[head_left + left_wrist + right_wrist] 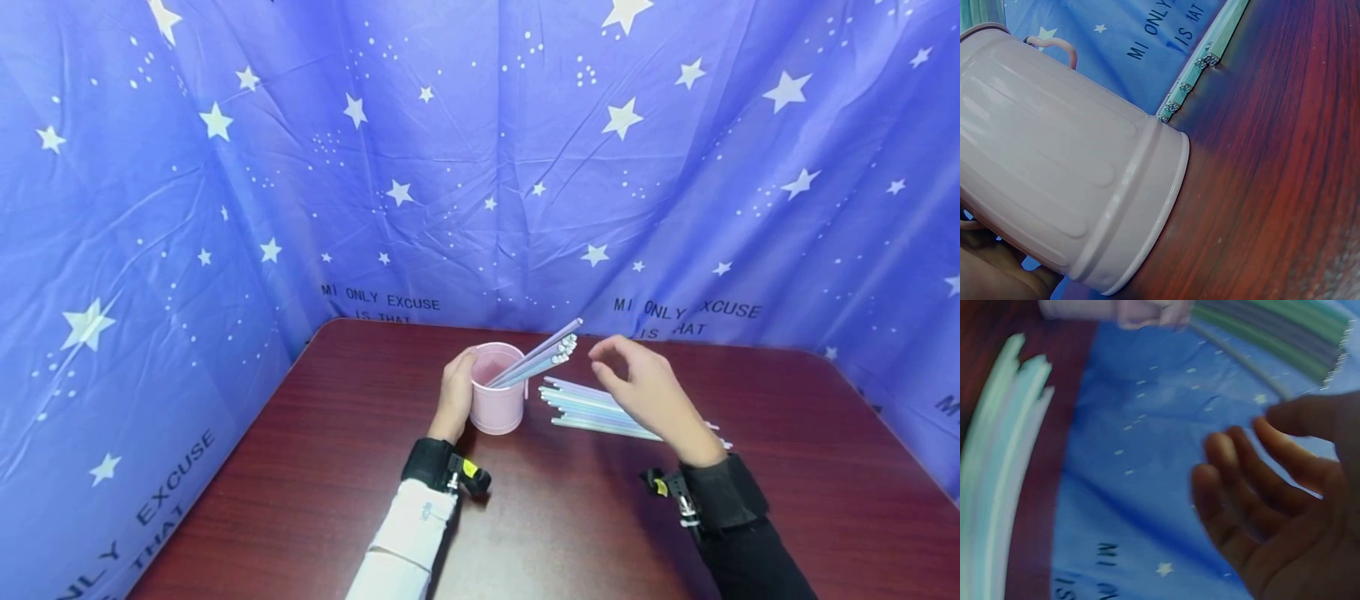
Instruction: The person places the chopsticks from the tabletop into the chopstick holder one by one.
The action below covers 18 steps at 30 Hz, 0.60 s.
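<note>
Head view, left fingers grasping pink bucket, right fingers loose, curtain reading "MI ONLY EXCUSE"

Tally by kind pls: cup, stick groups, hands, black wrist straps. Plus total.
Pink cup: 1
Stick groups: 2 (group in the cup, group outside it; single sticks overlap too much to count)
Hands: 2 (left hand, right hand)
Black wrist straps: 2 (left strap, right strap)
Total: 7
</note>
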Available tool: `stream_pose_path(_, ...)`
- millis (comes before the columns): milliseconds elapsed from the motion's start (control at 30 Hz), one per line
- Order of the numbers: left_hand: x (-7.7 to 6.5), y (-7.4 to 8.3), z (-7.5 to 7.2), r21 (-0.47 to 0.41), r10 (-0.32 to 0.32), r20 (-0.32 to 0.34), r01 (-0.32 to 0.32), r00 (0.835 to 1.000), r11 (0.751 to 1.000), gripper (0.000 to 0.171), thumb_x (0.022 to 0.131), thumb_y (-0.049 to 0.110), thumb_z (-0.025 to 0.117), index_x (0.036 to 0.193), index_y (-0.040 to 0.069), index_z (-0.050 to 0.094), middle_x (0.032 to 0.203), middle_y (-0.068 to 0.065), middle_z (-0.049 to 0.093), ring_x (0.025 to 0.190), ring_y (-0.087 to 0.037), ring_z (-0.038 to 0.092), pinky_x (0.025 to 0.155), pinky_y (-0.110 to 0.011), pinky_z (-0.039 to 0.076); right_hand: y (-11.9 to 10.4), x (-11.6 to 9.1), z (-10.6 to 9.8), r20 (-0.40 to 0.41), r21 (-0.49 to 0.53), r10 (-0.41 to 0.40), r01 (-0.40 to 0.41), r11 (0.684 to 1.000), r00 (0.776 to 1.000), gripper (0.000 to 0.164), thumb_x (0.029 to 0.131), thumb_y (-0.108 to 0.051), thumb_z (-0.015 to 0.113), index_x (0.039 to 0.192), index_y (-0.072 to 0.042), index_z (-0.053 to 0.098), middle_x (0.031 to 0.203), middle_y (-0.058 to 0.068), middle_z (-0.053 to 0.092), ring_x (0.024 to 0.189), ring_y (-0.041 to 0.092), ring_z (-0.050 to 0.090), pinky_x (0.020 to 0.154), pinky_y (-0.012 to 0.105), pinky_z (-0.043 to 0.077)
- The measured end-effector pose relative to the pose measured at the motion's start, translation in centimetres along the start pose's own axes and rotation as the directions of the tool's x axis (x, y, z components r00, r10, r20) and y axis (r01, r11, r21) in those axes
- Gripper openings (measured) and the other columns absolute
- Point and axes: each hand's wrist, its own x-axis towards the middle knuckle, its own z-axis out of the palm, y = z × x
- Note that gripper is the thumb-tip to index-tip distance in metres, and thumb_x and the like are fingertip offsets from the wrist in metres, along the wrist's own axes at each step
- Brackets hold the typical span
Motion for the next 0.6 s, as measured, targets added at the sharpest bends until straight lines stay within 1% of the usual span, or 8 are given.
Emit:
stream_pose_path(33,0.0,0.0,0.0,0.000,0.001,0.000,-0.001,1.000,1.000,0.041,0.108,0.019,0.046,0.130,-0.002,0.074,0.132,-0.020,0.075,0.131,-0.033,0.066,0.119,-0.049,0.049,0.4,0.0,0.3,0.043,-0.019,-0.004,0.005,1.000,0.999,0.017,0.101,-0.011,0.070,0.117,-0.008,0.073,0.113,0.012,0.079,0.086,0.024,0.068,0.081,0.042,0.056)
stream_pose_path(100,0.0,0.0,0.0,-0.002,0.000,-0.002,0.000,1.000,1.000,0.041,0.108,0.019,0.046,0.130,-0.002,0.074,0.132,-0.020,0.075,0.131,-0.033,0.066,0.119,-0.049,0.049,1.2,0.1,0.9,0.129,-0.052,-0.011,0.017,0.999,0.992,0.017,0.099,-0.009,0.071,0.116,-0.006,0.074,0.110,0.012,0.079,0.097,0.027,0.072,0.086,0.049,0.059)
stream_pose_path(133,-0.1,0.0,0.0,-0.003,0.001,-0.002,-0.001,1.000,1.000,0.041,0.108,0.019,0.046,0.130,-0.002,0.074,0.132,-0.020,0.075,0.131,-0.033,0.066,0.119,-0.050,0.049,1.6,0.1,1.3,0.171,-0.063,-0.010,0.021,0.998,0.985,0.017,0.099,-0.009,0.072,0.115,-0.004,0.074,0.107,0.012,0.079,0.096,0.028,0.073,0.086,0.050,0.061)
stream_pose_path(233,-0.1,0.1,0.0,-0.011,0.001,0.000,-0.001,1.000,1.000,0.041,0.109,0.019,0.047,0.131,-0.002,0.074,0.133,-0.020,0.075,0.131,-0.034,0.066,0.119,-0.051,0.049,2.5,0.0,2.1,0.295,-0.097,0.001,0.029,0.995,0.955,0.019,0.098,-0.010,0.072,0.114,-0.002,0.075,0.102,0.011,0.079,0.093,0.028,0.074,0.084,0.049,0.063)
stream_pose_path(333,-0.1,0.1,0.0,-0.023,-0.003,0.001,0.003,1.000,1.000,0.041,0.109,0.020,0.047,0.131,-0.002,0.074,0.133,-0.021,0.074,0.132,-0.034,0.066,0.120,-0.051,0.049,3.1,-0.2,2.8,0.388,-0.143,0.032,0.025,0.989,0.921,0.019,0.096,-0.010,0.071,0.113,-0.002,0.076,0.098,0.010,0.079,0.090,0.026,0.074,0.083,0.047,0.063)
stream_pose_path(433,-0.1,0.1,0.0,-0.019,-0.001,-0.001,0.001,1.000,1.000,0.041,0.109,0.020,0.047,0.131,-0.002,0.074,0.133,-0.021,0.074,0.131,-0.034,0.066,0.119,-0.051,0.049,3.5,-0.4,3.4,0.437,-0.192,0.071,0.016,0.981,0.897,0.016,0.095,-0.007,0.071,0.110,-0.004,0.077,0.095,0.009,0.079,0.090,0.025,0.073,0.084,0.048,0.062)
stream_pose_path(500,-0.1,0.1,0.0,-0.012,-0.001,-0.002,0.001,1.000,1.000,0.041,0.109,0.020,0.047,0.131,-0.002,0.074,0.133,-0.021,0.075,0.131,-0.034,0.066,0.119,-0.051,0.050,3.7,-0.5,3.9,0.442,-0.220,0.084,0.017,0.975,0.893,0.014,0.093,-0.006,0.072,0.105,-0.006,0.078,0.093,0.006,0.077,0.089,0.024,0.072,0.085,0.048,0.061)
stream_pose_path(600,-0.1,0.2,0.0,-0.012,-0.002,-0.002,0.002,1.000,1.000,0.042,0.109,0.018,0.045,0.131,-0.004,0.073,0.133,-0.022,0.074,0.131,-0.036,0.066,0.119,-0.052,0.049,4.1,-0.6,4.4,0.435,-0.238,0.093,0.015,0.971,0.895,0.010,0.091,-0.004,0.073,0.100,-0.007,0.077,0.089,0.004,0.074,0.088,0.024,0.070,0.084,0.048,0.061)
